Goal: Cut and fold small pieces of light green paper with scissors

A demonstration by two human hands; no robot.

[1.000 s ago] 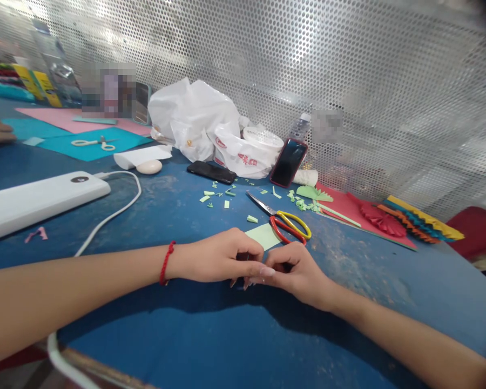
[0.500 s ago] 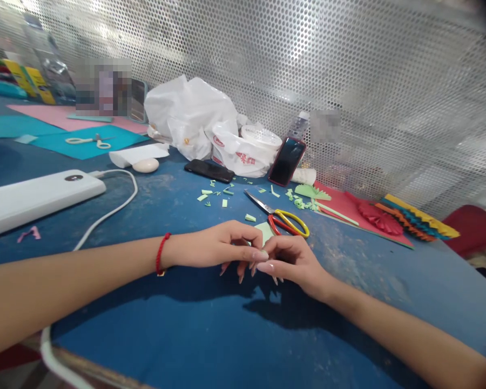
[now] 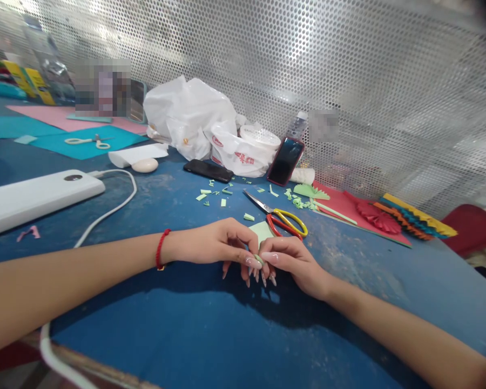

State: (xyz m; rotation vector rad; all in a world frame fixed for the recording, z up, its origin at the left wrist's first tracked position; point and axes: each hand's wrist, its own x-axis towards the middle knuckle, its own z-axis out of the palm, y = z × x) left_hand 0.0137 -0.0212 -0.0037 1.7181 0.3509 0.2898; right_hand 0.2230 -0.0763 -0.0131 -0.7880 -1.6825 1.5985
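Note:
A small piece of green paper (image 3: pixel 259 260) is pinched between the fingertips of both hands, above the blue table (image 3: pixel 178 335). My left hand (image 3: pixel 235 248), with a red cord at the wrist, grips it from the left. From the right, my right hand (image 3: pixel 289 259) holds it between thumb and fingers. Just behind the hands lies a flat light green paper (image 3: pixel 261 231), partly hidden. Scissors (image 3: pixel 281 216) with red and yellow handles rest beyond my right hand, their blades open. Several green paper scraps (image 3: pixel 223 202) are scattered behind the hands.
A white power bank (image 3: pixel 40 197) with a cable lies at left. White plastic bags (image 3: pixel 194 116), a black phone (image 3: pixel 208 170) and a propped phone (image 3: pixel 285 161) stand farther back. Red paper (image 3: pixel 336 208) and folded coloured fans (image 3: pixel 417 216) are at right. White-handled scissors (image 3: pixel 88 141) rest on blue paper.
The fingertips of both hands have shifted, and the small green piece between them now shows more clearly. My right thumb has moved slightly up and right.

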